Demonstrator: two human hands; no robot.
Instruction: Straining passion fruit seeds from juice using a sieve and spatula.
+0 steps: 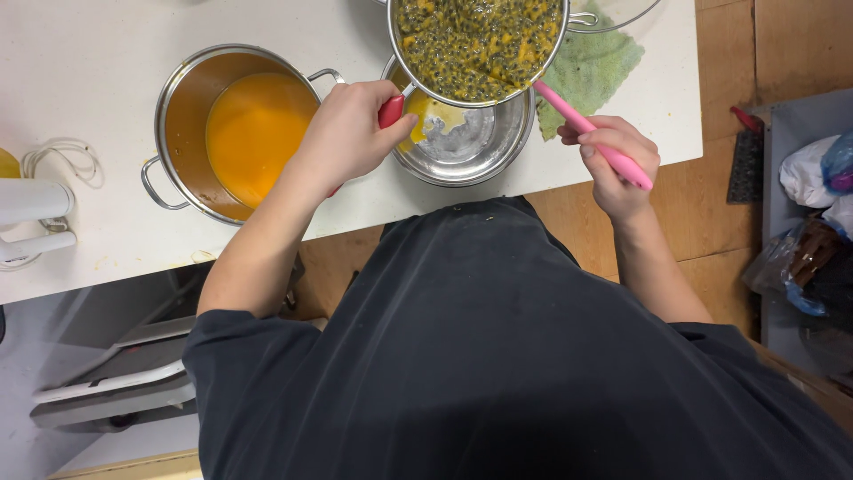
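My left hand [349, 132] grips the red handle [391, 111] of a metal strainer [477, 49] full of yellow pulp with dark seeds. The strainer rests over a steel bowl [475, 147] that holds a little yellow juice. My right hand [615, 160] holds a pink spatula [591, 136] whose far end goes under the strainer's rim. A steel pot [178, 124] with orange juice stands on the white counter [89, 98], just left of my left hand.
A green cloth [595, 71] lies behind the bowl at the counter's right end. A white appliance with a coiled cord [35, 209] sits at the left edge. Bags and clutter [813, 222] fill a bin on the right, over a wooden floor [720, 222].
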